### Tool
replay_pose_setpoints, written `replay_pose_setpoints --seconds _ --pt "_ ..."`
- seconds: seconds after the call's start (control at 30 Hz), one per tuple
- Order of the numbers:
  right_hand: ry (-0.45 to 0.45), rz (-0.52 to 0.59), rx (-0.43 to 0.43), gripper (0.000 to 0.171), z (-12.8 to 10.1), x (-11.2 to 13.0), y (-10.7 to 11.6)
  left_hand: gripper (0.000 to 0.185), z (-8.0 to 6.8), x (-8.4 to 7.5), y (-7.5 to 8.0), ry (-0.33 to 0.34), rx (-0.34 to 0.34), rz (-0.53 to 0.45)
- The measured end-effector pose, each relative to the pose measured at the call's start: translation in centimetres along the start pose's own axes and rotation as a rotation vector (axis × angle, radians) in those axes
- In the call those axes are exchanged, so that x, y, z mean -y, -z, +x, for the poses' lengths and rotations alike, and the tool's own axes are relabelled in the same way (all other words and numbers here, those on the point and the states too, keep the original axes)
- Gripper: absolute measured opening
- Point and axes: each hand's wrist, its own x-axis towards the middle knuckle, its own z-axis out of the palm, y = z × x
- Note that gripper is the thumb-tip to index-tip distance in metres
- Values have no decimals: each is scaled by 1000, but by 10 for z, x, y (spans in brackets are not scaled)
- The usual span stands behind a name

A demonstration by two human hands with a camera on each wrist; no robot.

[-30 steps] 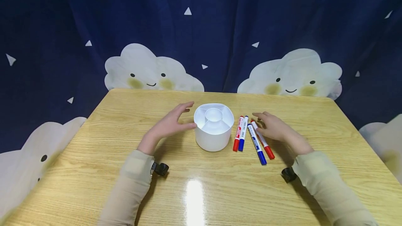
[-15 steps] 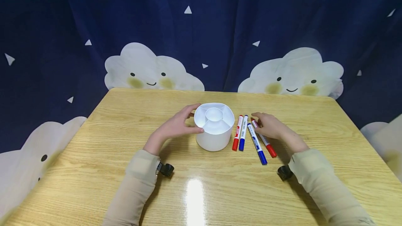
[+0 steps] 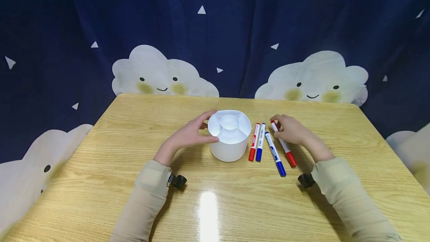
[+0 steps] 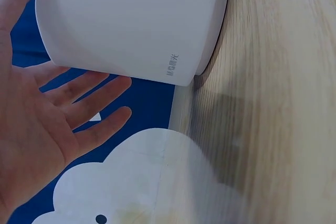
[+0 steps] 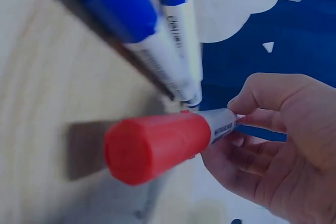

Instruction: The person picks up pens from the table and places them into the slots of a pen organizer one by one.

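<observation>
My left hand (image 3: 191, 133) spans the left side of a white round desk organizer (image 3: 228, 150), thumb on its near wall and index finger at the back rim. In the left wrist view the other fingers (image 4: 102, 100) spread out behind the organizer (image 4: 131, 24). Between thumb and fingers, my right hand (image 3: 293, 130) pinches the upper end of a red-capped marker (image 3: 283, 145). This marker (image 5: 157, 145) points its red cap toward the right wrist camera, and a shadow shows on the wood beside it.
Left of the held marker lies a blue-capped marker (image 3: 274, 154). Another blue-capped marker (image 3: 260, 143) and a red-capped one (image 3: 254, 142) lie side by side near the organizer. A dark blue curtain (image 3: 235, 29) with clouds hangs behind the wooden table (image 3: 252, 204).
My left hand has moved right onto the organizer. My right hand has closed on the outer red marker and shifted its far end slightly right, away from the blue one.
</observation>
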Motion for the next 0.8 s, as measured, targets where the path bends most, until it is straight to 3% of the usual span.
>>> replay_pose_setpoints --seconds 0.23,0.53,0.8 --pt "37 30 -88 47 2 12 15 87 1 1 0 -7 4 -16" --pt "57 83 -139 49 8 29 31 87 1 2 0 -19 4 -30" --pt "89 133 -268 50 11 43 40 86 0 1 0 -22 4 -35"
